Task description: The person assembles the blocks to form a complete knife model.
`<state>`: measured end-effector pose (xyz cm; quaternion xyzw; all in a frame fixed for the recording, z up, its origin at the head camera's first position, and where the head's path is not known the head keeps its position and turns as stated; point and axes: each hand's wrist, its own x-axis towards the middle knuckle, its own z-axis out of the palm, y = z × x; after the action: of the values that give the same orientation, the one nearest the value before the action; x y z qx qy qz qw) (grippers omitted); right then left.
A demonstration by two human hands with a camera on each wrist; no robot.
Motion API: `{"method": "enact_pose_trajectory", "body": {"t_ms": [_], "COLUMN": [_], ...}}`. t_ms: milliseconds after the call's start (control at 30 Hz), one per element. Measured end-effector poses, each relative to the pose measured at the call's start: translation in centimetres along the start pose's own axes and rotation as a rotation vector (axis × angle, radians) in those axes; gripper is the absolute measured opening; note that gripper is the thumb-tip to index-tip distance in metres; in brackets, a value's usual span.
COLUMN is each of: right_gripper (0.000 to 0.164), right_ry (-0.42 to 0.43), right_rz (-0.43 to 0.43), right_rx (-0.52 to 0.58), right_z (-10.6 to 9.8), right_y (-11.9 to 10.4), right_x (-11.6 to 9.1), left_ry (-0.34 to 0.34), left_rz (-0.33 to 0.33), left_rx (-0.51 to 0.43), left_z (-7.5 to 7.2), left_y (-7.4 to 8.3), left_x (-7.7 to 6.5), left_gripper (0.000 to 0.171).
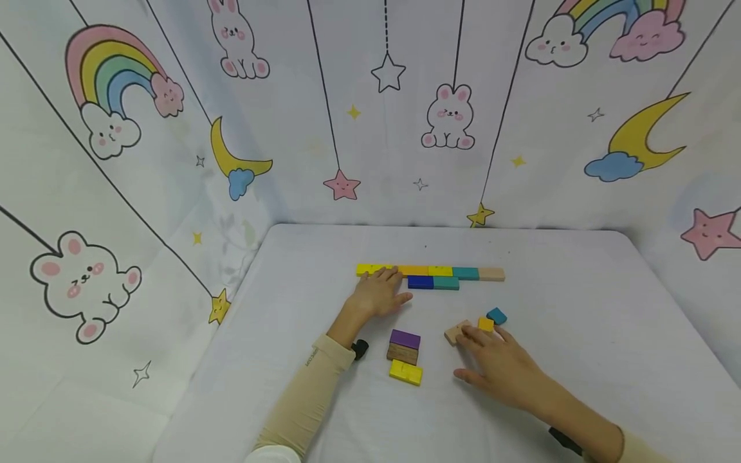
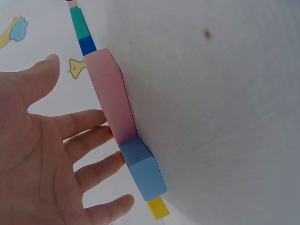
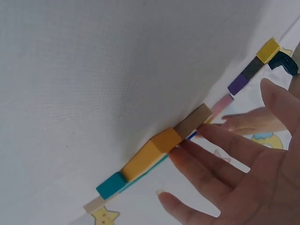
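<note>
My left hand (image 1: pixel 376 292) lies at the left part of a long row of blocks, fingers extended. In the left wrist view its fingertips touch a pink block (image 2: pixel 111 98) and a light blue block (image 2: pixel 146 171); from the head these are hidden by the hand. My right hand (image 1: pixel 503 370) reaches over a plain wooden block (image 1: pixel 453 334), its fingers loosely extended and the thumb apart. Right beside those fingertips are an orange-yellow block (image 1: pixel 485 324) and a teal block (image 1: pixel 496 315). In the right wrist view the fingers meet the wooden block (image 3: pixel 193 119) and the orange block (image 3: pixel 150 152).
The back row shows yellow (image 1: pixel 368 269), orange (image 1: pixel 412 271), teal (image 1: pixel 465 274) and wooden blocks (image 1: pixel 491 274). Dark blue (image 1: pixel 420 282) and teal (image 1: pixel 446 283) blocks lie before it. Between the arms are purple (image 1: pixel 404 338), brown (image 1: pixel 402 353) and yellow blocks (image 1: pixel 405 372).
</note>
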<state>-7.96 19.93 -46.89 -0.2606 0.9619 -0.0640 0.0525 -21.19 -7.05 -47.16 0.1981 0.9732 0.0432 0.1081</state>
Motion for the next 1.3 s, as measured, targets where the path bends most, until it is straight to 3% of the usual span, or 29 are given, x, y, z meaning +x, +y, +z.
{"method": "enact_pose_trajectory", "body": {"t_ms": [567, 1000, 1300], "right_gripper": [0.075, 0.077, 0.077], "right_ry": [0.072, 0.119, 0.086], "right_rz": [-0.045, -0.03, 0.016], "right_rx": [-0.083, -0.06, -0.065], "right_z": [0.8, 0.9, 0.7], "right_y": [1.1, 1.9, 2.2], "right_x": [1.8, 2.3, 2.7], "left_ry": [0.002, 0.003, 0.001], "left_rz": [-0.003, 0.003, -0.001], "left_rx": [-0.002, 0.021, 0.023], "left_z": [0.2, 0.5, 0.7], "left_y": [-0.3, -0.4, -0.4], "left_x": [0.0, 0.4, 0.5], "left_gripper": [0.069, 0.071, 0.071]}}
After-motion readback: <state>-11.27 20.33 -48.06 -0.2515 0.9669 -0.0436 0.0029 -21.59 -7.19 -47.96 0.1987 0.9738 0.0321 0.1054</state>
